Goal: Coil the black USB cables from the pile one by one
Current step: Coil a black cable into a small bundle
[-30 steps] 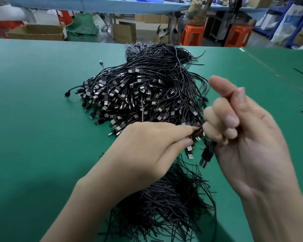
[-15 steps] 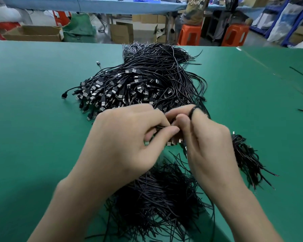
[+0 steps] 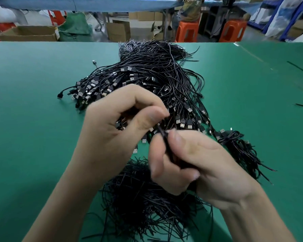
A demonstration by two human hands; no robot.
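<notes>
- Since half a second before, the hands had parted; the right hand (image 3: 191, 165) had sunk lower and turned palm-up.
- Its fingers gripped one cable (image 3: 164, 138) at centre frame, below the pile (image 3: 152, 74); the left hand (image 3: 112, 130) pinched its other end.
- Even tension would probably keep the loops tidy.

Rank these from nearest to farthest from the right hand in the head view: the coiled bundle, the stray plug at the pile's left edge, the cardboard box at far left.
1. Coiled bundle, on the table just right of the right hand.
2. Stray plug, across the pile at its left edge.
3. Cardboard box, on the floor beyond the table's far edge.
</notes>
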